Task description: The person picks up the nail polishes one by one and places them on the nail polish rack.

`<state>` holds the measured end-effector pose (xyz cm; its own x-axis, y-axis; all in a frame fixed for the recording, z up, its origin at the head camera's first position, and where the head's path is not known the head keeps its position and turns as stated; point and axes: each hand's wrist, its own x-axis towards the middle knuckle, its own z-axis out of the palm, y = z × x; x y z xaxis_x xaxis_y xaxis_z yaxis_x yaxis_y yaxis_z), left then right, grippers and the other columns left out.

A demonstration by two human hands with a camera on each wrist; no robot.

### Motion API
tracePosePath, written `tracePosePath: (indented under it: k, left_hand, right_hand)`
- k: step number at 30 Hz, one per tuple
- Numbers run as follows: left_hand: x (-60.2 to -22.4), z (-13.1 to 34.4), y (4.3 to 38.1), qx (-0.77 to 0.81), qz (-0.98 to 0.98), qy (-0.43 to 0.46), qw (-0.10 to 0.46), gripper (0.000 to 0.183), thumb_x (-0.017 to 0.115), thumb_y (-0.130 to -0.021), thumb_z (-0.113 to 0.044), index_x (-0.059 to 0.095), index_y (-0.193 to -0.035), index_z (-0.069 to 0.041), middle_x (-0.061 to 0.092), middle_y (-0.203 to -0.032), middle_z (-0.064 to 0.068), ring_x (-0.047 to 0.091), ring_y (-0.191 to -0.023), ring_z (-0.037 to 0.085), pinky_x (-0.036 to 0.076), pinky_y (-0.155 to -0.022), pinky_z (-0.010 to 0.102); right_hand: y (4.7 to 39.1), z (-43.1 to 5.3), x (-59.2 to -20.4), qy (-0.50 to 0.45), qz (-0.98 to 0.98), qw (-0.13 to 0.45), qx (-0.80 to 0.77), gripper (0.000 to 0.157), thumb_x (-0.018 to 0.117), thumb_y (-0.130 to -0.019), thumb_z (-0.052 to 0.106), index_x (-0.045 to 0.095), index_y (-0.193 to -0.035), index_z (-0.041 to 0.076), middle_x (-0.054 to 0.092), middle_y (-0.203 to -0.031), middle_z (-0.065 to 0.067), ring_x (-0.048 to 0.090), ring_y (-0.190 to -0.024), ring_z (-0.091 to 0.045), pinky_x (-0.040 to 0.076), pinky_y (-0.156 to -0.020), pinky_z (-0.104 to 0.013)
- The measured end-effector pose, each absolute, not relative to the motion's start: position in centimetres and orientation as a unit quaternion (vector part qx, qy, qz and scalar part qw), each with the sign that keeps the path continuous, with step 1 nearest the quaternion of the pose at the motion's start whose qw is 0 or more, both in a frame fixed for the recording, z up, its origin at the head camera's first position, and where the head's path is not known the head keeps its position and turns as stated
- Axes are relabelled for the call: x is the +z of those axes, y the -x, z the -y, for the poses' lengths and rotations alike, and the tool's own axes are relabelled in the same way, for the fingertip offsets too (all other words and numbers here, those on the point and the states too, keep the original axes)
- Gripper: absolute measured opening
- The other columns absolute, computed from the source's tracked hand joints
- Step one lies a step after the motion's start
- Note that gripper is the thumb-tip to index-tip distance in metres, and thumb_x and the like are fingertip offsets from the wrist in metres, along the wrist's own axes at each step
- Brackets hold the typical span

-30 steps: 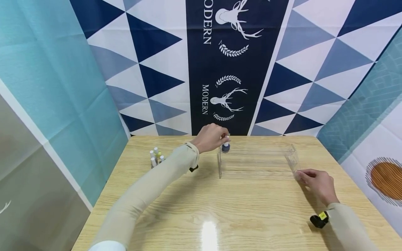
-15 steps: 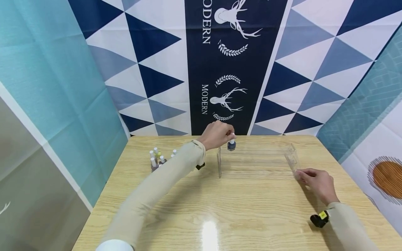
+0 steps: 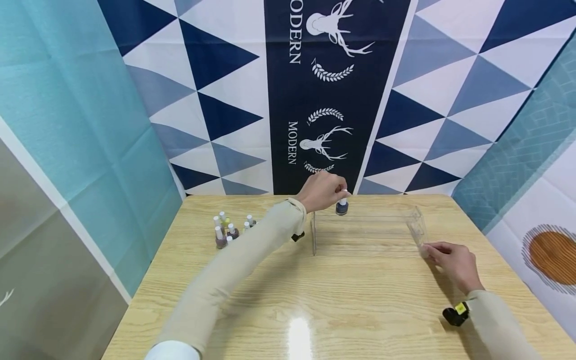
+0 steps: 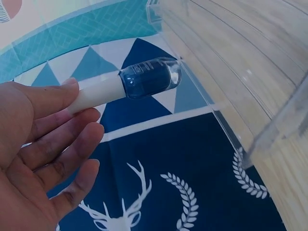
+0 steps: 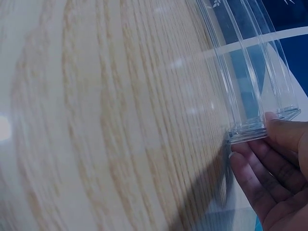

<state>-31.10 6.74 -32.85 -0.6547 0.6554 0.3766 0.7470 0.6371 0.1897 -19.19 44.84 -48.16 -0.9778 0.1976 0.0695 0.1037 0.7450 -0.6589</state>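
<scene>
My left hand (image 3: 322,191) pinches the white cap of a dark blue nail polish bottle (image 4: 147,79) between thumb and fingers. The bottle hangs over the back of a clear acrylic tiered rack (image 3: 369,235), toward its left end. In the left wrist view its glass base points at the rack, and whether the two touch I cannot tell. At the rack's right end my right hand (image 3: 454,264) grips the clear side panel (image 5: 248,132), thumb on one face and fingers on the other.
Several white-capped nail polish bottles (image 3: 232,231) stand on the left of the wooden table (image 3: 360,300), partly behind the left sleeve (image 3: 243,265). A patterned curtain (image 3: 216,100) hangs right behind the table's back edge.
My left hand has moved right along the back of the rack with the nail polish bottle, uncovering more bottles at left. The right hand stays in place on the rack.
</scene>
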Motion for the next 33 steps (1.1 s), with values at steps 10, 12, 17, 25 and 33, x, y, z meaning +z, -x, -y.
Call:
tracePosePath:
  k: [10,12,17,25,33]
  left_hand:
    - [-32.7,-8.9,31.4,-0.186,0.887,0.402,0.131,0.019,0.071,-0.1,-0.032,0.078,-0.097,-0.015,0.071,-0.083,-0.009,0.057,-0.063,0.002,0.046,-0.062,0.018]
    - [-32.6,-9.3,31.4,-0.185,0.886,0.403,0.132,0.02,0.07,-0.1,-0.034,0.078,-0.095,-0.016,0.069,-0.081,-0.011,0.056,-0.062,0.003,0.045,-0.06,0.018]
    - [-32.2,-10.5,31.0,-0.188,0.885,0.406,0.129,0.021,0.069,-0.1,-0.036,0.076,-0.093,-0.017,0.066,-0.077,-0.012,0.056,-0.063,0.003,0.044,-0.059,0.018]
    - [-31.8,-12.5,30.7,-0.177,0.895,0.395,0.112,0.022,0.067,-0.101,-0.038,0.076,-0.093,-0.018,0.065,-0.075,-0.012,0.056,-0.064,0.004,0.043,-0.059,0.019]
    - [-32.0,-14.2,30.9,-0.177,0.897,0.392,0.098,0.023,0.066,-0.102,-0.037,0.076,-0.097,-0.018,0.066,-0.08,-0.011,0.058,-0.068,0.005,0.045,-0.06,0.019]
  right_hand:
    - [19.3,-44.9,-48.4,0.084,0.927,0.07,0.358,0.048,0.063,-0.103,0.043,0.071,-0.125,0.001,0.075,-0.108,-0.018,0.072,-0.081,-0.01,0.054,-0.064,-0.021]
    - [19.3,-45.0,-48.5,0.082,0.927,0.074,0.359,0.048,0.063,-0.102,0.042,0.071,-0.124,0.0,0.075,-0.108,-0.018,0.073,-0.081,-0.01,0.054,-0.064,-0.021]
    - [19.4,-44.9,-48.7,0.079,0.925,0.075,0.364,0.049,0.064,-0.102,0.042,0.071,-0.125,-0.001,0.075,-0.108,-0.019,0.074,-0.081,-0.012,0.054,-0.064,-0.02]
    - [19.5,-44.6,-48.7,0.087,0.922,0.072,0.371,0.049,0.063,-0.102,0.043,0.071,-0.125,0.0,0.075,-0.11,-0.018,0.073,-0.083,-0.013,0.054,-0.065,-0.02]
    - [19.4,-44.7,-48.3,0.082,0.925,0.079,0.362,0.047,0.062,-0.103,0.04,0.071,-0.125,0.0,0.075,-0.109,-0.019,0.073,-0.081,-0.01,0.053,-0.064,-0.02]
